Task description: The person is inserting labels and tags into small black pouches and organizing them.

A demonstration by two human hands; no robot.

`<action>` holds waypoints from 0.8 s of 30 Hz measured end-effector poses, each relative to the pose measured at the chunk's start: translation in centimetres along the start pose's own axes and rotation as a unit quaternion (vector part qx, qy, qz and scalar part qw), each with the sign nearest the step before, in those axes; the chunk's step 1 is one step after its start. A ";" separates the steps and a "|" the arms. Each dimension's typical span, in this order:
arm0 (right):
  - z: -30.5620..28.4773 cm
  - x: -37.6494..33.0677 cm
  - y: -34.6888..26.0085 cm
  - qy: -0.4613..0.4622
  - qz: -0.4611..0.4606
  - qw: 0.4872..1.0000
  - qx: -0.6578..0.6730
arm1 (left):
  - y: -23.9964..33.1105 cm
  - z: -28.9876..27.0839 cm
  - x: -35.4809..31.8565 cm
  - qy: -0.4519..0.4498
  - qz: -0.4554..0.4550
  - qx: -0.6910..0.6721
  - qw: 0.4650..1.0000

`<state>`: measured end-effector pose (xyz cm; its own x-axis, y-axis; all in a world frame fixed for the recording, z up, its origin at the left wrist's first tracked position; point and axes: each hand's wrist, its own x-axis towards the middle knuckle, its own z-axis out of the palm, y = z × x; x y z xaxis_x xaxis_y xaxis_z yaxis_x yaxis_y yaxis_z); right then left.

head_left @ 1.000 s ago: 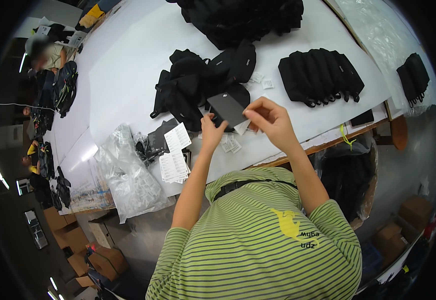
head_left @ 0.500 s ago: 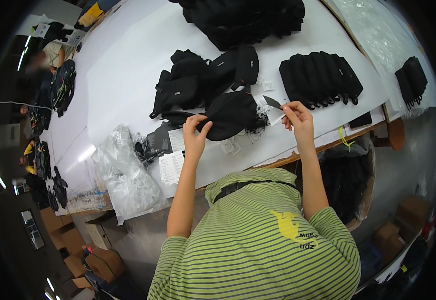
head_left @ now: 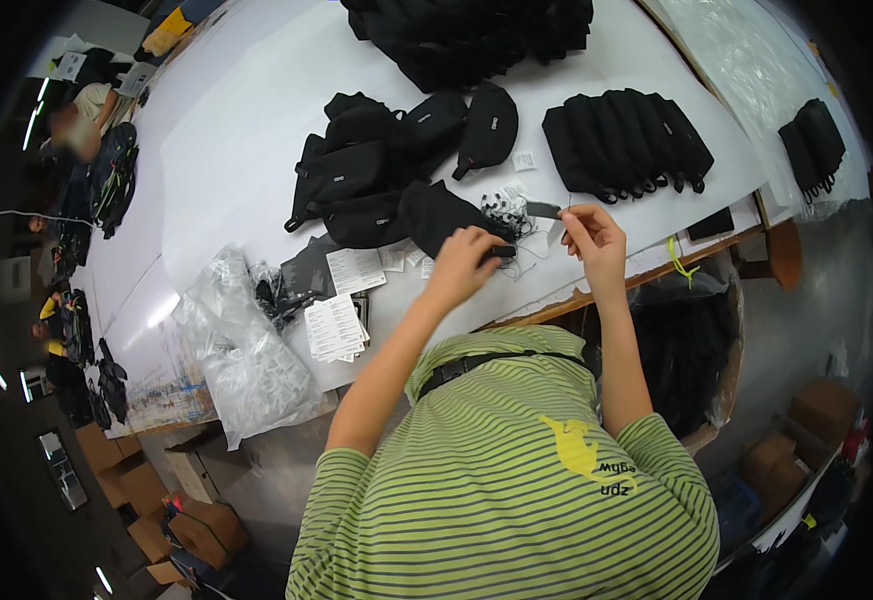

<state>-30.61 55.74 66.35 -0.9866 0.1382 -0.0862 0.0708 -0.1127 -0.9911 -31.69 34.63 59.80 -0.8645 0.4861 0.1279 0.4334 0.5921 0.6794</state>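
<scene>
On the white table a black zip pouch (head_left: 438, 212) lies just beyond my left hand (head_left: 466, 263). The fingers of that hand are curled over the pouch's right end, and a short black piece (head_left: 502, 251) sticks out past them. My right hand (head_left: 596, 240) pinches a small dark hang tag (head_left: 543, 210) between thumb and fingers, slightly above the table. Between the hands lies a tangle of black tag strings (head_left: 511, 222) with small white pieces. More black pouches (head_left: 341, 172) are heaped to the left, and one pouch (head_left: 489, 125) rests apart behind.
A neat row of black pouches (head_left: 628, 145) lies at right, a big black pile (head_left: 476, 40) at the back. White printed cards (head_left: 334, 328), dark tags (head_left: 308, 270) and a clear plastic bag (head_left: 246, 350) sit at left. Below the table edge stands a lined box (head_left: 691, 350) of black goods.
My left hand has moved right and down to the pouch's right end; the pouch now lies flatter on the table. My right hand still holds the tag, now turned more level.
</scene>
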 end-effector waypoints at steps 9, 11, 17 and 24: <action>-1.0 -0.2 0.5 0.010 0.011 1.000 -0.014 | -0.8 4.4 -0.2 0.089 0.025 0.131 0.987; -1.0 -0.9 1.4 -0.059 0.060 0.981 -0.174 | 0.7 2.4 -1.2 0.099 0.029 0.102 0.989; 4.1 -3.2 2.0 -0.209 0.021 0.926 -0.314 | 4.1 -2.5 -7.0 0.204 -0.013 0.087 0.975; 8.3 -3.7 2.5 -0.303 -0.067 0.908 -0.282 | 5.4 -3.2 -10.3 0.278 -0.248 0.039 0.927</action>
<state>-28.02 46.81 65.06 -0.8794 -0.4726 -0.0582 -0.1613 0.4106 -0.8974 -21.24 30.77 64.51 -0.9508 -0.2516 0.1805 -0.0544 0.7096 0.7025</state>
